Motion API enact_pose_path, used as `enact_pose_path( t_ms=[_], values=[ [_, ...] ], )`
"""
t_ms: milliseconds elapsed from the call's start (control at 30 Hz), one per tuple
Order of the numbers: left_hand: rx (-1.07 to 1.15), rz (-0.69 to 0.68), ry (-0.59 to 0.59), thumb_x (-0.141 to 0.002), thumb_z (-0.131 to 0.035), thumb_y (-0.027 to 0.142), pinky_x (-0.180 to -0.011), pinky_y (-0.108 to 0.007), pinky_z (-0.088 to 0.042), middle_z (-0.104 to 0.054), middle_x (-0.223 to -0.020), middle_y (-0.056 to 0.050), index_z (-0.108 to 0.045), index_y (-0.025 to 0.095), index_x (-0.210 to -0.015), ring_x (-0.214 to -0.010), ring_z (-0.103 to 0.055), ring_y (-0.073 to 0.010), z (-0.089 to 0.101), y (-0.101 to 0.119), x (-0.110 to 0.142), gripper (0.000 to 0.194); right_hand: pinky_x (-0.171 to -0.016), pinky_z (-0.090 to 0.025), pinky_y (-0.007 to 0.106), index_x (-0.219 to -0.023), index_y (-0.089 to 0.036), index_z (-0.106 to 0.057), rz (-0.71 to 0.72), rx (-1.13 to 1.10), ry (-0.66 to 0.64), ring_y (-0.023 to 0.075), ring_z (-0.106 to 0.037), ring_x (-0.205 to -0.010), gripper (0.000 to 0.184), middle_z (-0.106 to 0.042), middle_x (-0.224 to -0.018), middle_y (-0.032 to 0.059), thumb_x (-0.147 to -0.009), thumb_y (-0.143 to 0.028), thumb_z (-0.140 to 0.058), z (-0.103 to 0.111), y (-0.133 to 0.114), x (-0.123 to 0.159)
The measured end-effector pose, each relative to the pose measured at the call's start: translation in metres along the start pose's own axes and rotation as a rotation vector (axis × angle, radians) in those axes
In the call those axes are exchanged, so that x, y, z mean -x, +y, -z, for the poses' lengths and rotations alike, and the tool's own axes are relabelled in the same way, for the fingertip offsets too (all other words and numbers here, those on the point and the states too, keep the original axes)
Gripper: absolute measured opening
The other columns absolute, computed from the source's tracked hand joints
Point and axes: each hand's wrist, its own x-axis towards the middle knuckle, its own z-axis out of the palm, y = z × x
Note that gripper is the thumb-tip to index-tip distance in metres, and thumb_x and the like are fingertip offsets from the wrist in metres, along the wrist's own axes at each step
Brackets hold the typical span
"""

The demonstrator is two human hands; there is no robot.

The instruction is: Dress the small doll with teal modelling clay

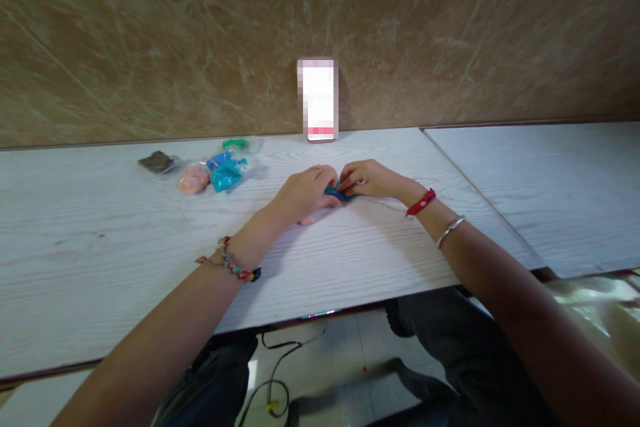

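Observation:
My left hand and my right hand meet over the white tabletop in the middle of the view. Between their fingertips is a small blue and teal piece of modelling clay, partly hidden by the fingers. The left fingers curl round its left side, while the right thumb and fingers pinch it from the right. A small pink piece lies on the table beneath the left hand, mostly covered by it.
Left of my hands lie clear bags with brown, peach, light blue and green contents. A phone with a lit screen leans on the marbled wall. Black cable lies on the floor below the table edge.

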Motion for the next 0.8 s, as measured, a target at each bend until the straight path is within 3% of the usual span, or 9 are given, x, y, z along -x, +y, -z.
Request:
enact_pose_path(
  t_ms=[67,167,267,367,467,567,700,800],
  values=[
    [0.102,0.118,-0.003,-0.07,-0.07,0.036,-0.056,-0.023,-0.037,-0.056,-0.078,0.0,-0.048,0.017,-0.085,-0.069,-0.053,-0.014,0.003,-0.006,0.002,0.032,-0.069,-0.042,0.023,-0.089,-0.018,-0.07,-0.061,0.026,0.089,0.0106,-0.056,-0.076,0.017,-0.064,-0.09,0.0038,-0.076,-0.015,-0.059,0.003,0.005,0.002],
    [0.212,0.282,0.069,-0.076,-0.064,0.031,-0.06,-0.024,-0.039,-0.055,-0.077,0.0,-0.048,0.016,-0.086,-0.07,-0.052,-0.0136,0.006,-0.015,0.004,0.024,-0.07,-0.042,0.026,-0.096,-0.015,-0.068,-0.275,0.16,0.278,0.0145,-0.056,-0.079,0.022,-0.064,-0.092,0.0082,-0.078,-0.022,-0.058,0.005,0.016,0.003],
    [0.279,0.35,0.113,-0.08,-0.058,0.025,-0.071,-0.028,-0.042,-0.055,-0.081,-0.002,-0.051,0.015,-0.093,-0.077,-0.053,-0.0145,0.004,-0.019,0.003,0.018,-0.073,-0.041,0.029,-0.082,-0.013,-0.07,-0.404,0.283,0.24,0.0186,-0.056,-0.081,0.019,-0.065,-0.08,0.0089,-0.079,-0.027,-0.057,0.001,0.024,0.0],
    [0.332,0.335,0.03,-0.083,-0.054,0.024,-0.081,-0.031,-0.043,-0.057,-0.094,-0.007,-0.054,0.012,-0.101,-0.089,-0.054,-0.0168,-0.002,-0.016,0.002,0.022,-0.076,-0.041,0.029,-0.074,-0.015,-0.068,-0.389,0.27,0.189,0.0192,-0.055,-0.084,0.013,-0.064,-0.076,0.0073,-0.076,-0.023,-0.059,-0.003,0.024,-0.005],
    [0.35,0.31,-0.089,-0.084,-0.05,0.024,-0.087,-0.033,-0.042,-0.057,-0.103,-0.01,-0.056,0.011,-0.106,-0.097,-0.053,-0.0191,-0.006,-0.011,0.002,0.026,-0.072,-0.042,0.029,-0.08,-0.013,-0.067,-0.416,0.183,0.228,0.0169,-0.055,-0.077,0.011,-0.063,-0.08,0.0071,-0.072,-0.02,-0.062,-0.002,0.022,-0.005],
    [0.369,0.295,-0.115,-0.086,-0.047,0.024,-0.09,-0.035,-0.042,-0.058,-0.104,-0.011,-0.057,0.01,-0.107,-0.099,-0.054,-0.02,-0.006,-0.009,0.002,0.027,-0.066,-0.044,0.028,-0.084,-0.012,-0.064,-0.441,0.025,0.278,0.0132,-0.053,-0.068,0.017,-0.06,-0.075,0.0039,-0.068,-0.019,-0.064,0.003,0.021,-0.001],
    [0.427,0.279,-0.078,-0.083,-0.053,0.026,-0.087,-0.035,-0.043,-0.06,-0.101,-0.009,-0.058,0.012,-0.105,-0.096,-0.055,-0.0193,-0.001,-0.008,0.001,0.027,-0.065,-0.047,0.028,-0.097,-0.015,-0.06,-0.288,-0.25,0.413,0.0113,-0.054,-0.068,0.034,-0.057,-0.076,0.0002,-0.064,-0.02,-0.067,0.013,0.011,0.001],
    [0.424,0.267,-0.048,-0.076,-0.063,0.028,-0.083,-0.034,-0.044,-0.06,-0.096,-0.007,-0.06,0.013,-0.098,-0.091,-0.055,-0.0193,0.001,-0.007,0.0,0.027,-0.067,-0.048,0.028,-0.11,-0.018,-0.057,-0.128,-0.262,0.471,0.013,-0.056,-0.076,0.048,-0.059,-0.085,0.0017,-0.064,-0.025,-0.069,0.019,-0.009,0.0]
  ],
)
